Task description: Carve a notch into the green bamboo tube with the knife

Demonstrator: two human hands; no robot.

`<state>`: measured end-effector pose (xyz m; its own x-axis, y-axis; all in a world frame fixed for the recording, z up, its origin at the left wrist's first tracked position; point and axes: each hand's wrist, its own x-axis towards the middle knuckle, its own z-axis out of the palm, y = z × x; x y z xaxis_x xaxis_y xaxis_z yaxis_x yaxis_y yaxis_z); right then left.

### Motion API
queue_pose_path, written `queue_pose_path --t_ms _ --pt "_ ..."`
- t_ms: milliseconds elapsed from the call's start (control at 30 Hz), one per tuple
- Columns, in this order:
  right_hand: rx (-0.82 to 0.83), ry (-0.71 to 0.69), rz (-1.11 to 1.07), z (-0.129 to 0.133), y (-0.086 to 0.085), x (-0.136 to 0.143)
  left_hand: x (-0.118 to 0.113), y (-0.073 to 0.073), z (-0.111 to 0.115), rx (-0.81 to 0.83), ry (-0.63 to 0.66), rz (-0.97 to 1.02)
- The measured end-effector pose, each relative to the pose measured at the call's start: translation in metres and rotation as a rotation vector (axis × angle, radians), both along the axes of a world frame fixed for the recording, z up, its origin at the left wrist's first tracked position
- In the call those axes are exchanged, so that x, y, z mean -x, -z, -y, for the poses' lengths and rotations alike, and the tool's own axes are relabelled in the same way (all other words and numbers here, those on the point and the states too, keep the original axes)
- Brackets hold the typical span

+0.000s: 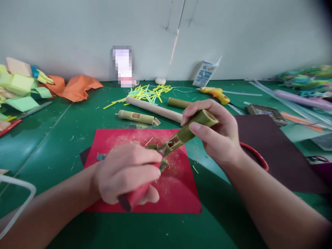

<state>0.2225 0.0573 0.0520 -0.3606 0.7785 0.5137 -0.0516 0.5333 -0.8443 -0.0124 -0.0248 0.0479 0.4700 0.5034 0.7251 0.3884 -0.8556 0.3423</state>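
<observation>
My left hand (127, 173) is wrapped round the thick red handle of a carving knife (138, 193); its short metal end, partly hidden, meets the bamboo. In my right hand (220, 138) a green bamboo tube (185, 133) is held slanted, its open end up and to the right. A rough rectangular opening is cut in the tube's side, close to the blade. Below both hands lies a red sheet (178, 193), strewn with pale shavings and dust. Behind it rests another bamboo piece (142, 118) with a similar cut-out and a small chip beside it.
Further back lie a wooden rod (153, 108), a plain bamboo piece (178, 102) and yellow-green strips (147, 94). A yellow glue gun (215, 93) sits behind my right hand. Folded paper (20, 86) is at left, a dark sheet (275, 152) at right. A pale wall closes the back.
</observation>
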Motion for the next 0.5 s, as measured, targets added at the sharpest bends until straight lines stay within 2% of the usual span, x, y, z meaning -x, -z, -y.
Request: queue_pose_path --t_ms 67,133,267,400,500 --pt "0.019 -0.006 -0.012 0.004 0.001 0.005 -0.005 0.001 0.0 -0.308 0.111 -0.163" --pt "0.042 -0.015 -0.053 0.007 0.002 0.012 -0.01 0.002 0.0 -0.455 0.137 -0.233" --pt "0.124 -0.017 -0.086 0.015 0.0 0.026 -0.012 0.003 0.001 -0.467 0.116 -0.295" --pt "0.182 -0.135 -0.182 0.02 -0.006 0.038 -0.01 0.005 0.003 -0.461 0.148 -0.346" --pt "0.218 -0.136 -0.168 0.021 -0.01 0.045 -0.01 0.007 0.004 -0.456 0.169 -0.391"
